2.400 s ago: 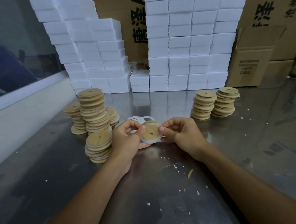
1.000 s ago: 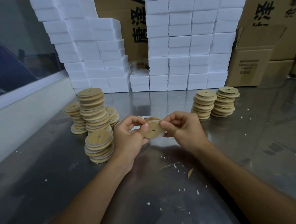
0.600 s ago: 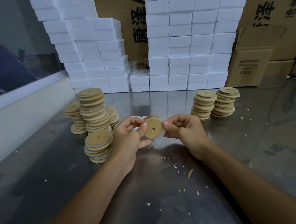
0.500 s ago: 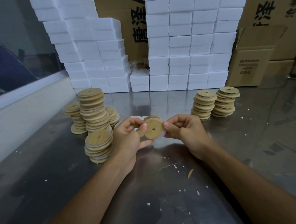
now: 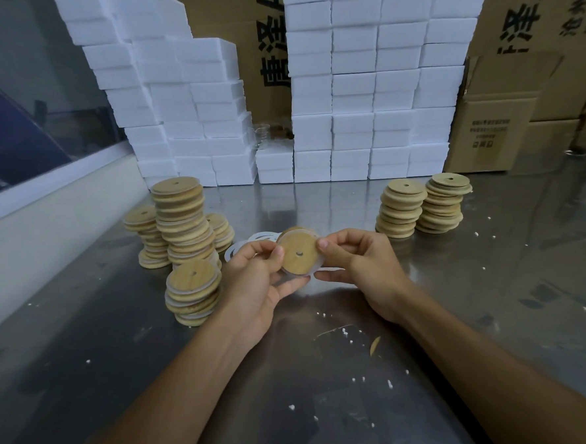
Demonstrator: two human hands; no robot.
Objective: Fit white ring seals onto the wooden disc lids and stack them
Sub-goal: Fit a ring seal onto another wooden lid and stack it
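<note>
Both hands, left hand (image 5: 254,286) & right hand (image 5: 363,269), pinch one wooden disc lid (image 5: 298,254) w/ white ring seal (image 5: 316,266) at its edge, above steel desk (image 5: 330,408), fingers curled round rim; loose seals (image 5: 241,247) lie behind.

This looks like a packing or assembly area in a small factory or warehouse. A bare steel tabletop (image 5: 494,278), scuffed and flecked with white foam crumbs (image 5: 339,332), carries batch stacks of wooden disc lids (image 5: 182,221) near its left and right far corners. Along its far edge rise walls of white foam blocks (image 5: 362,80), with printed cardboard shipping cartons (image 5: 492,130) piled behind them and at the far right corner.
</note>
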